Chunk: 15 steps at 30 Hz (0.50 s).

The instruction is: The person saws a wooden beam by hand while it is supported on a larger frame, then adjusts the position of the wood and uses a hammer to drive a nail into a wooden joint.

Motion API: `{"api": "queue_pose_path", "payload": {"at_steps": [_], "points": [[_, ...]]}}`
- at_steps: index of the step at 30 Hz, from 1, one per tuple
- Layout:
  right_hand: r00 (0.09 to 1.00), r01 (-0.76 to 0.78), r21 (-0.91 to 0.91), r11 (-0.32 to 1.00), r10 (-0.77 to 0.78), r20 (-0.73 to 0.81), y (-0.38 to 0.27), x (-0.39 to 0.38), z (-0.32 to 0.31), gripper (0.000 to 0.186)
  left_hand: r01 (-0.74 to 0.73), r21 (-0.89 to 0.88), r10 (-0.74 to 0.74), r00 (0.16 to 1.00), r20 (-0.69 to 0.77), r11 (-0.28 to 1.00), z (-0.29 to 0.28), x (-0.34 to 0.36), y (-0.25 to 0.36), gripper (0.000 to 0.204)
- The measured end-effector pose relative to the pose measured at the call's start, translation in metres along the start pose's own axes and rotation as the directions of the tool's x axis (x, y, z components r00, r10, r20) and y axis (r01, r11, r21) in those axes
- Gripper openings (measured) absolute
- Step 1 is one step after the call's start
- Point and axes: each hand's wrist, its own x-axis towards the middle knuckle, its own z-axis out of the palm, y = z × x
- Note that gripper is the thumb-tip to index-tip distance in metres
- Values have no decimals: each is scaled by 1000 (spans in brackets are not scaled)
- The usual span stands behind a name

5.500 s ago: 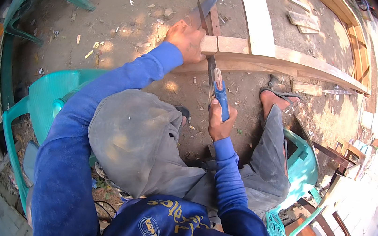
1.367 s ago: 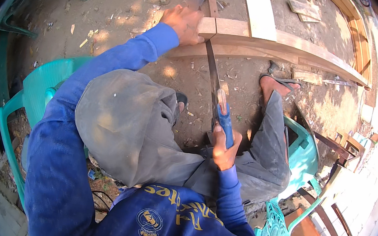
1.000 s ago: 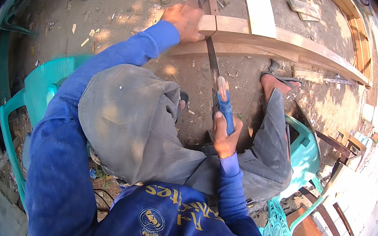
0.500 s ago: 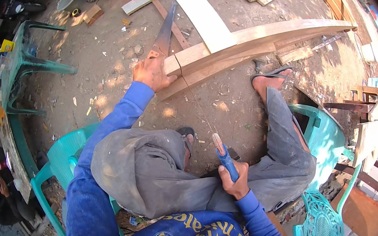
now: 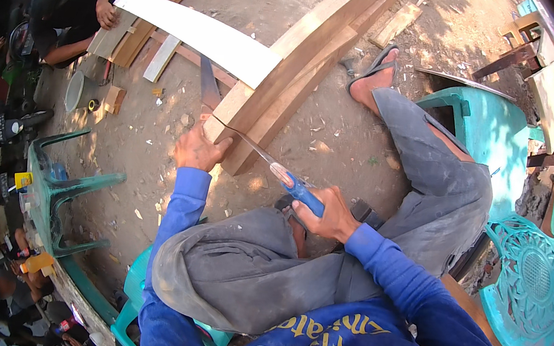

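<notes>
The wooden beam (image 5: 321,37) extends forward from the seated person, one end of the white board (image 5: 197,33) resting on it. The handsaw (image 5: 283,175) crosses the beam's near end, its handle clasped in the right hand (image 5: 329,212); the left hand (image 5: 198,150) grips that end beside the cut. Sawing appears in progress; the next stroke calls for a straight blade and firm end support.

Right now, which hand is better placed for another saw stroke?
Likely the right hand: it grips the blue-handled handsaw, blade at the beam, while the left hand holds the near end of the wooden beam.
</notes>
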Motion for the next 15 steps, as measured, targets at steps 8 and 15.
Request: {"api": "queue_pose_path", "payload": {"at_steps": [8,15], "points": [[992,119,99,988,-113,-62,0,-45,-3,31,25,65,-22,999,-39,998,-6,-3,-22,69],[999,-41,-12,999,40,-36,6,26,14,34,-23,2,23,1000,2,1000,9,-3,-3,71]]}}
